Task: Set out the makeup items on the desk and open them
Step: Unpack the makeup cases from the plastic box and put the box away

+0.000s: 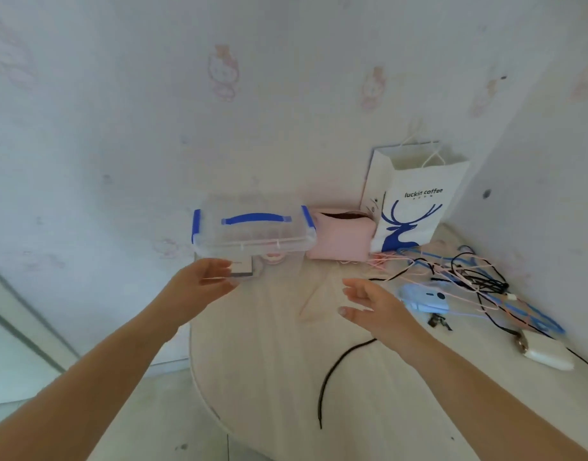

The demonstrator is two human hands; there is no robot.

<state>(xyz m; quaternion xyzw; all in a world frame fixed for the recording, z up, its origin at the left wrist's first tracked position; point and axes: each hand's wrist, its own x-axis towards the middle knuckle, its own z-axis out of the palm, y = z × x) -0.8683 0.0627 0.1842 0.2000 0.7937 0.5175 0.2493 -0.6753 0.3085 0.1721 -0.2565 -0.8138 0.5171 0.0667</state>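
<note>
Over desk point(286, 377), my left hand point(199, 281) and right hand point(372, 304) reach, fingers spread, toward clear box point(252, 234); neither grip holds anything.

Your clear box point(252, 232) had blue latches and a blue handle; at its 3 o'clock sat a pink pouch point(341, 239), then a white bag point(415, 201) printed with a blue deer.

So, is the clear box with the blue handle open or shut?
Shut: the lid sits flat on the box, both blue clips up.
</note>
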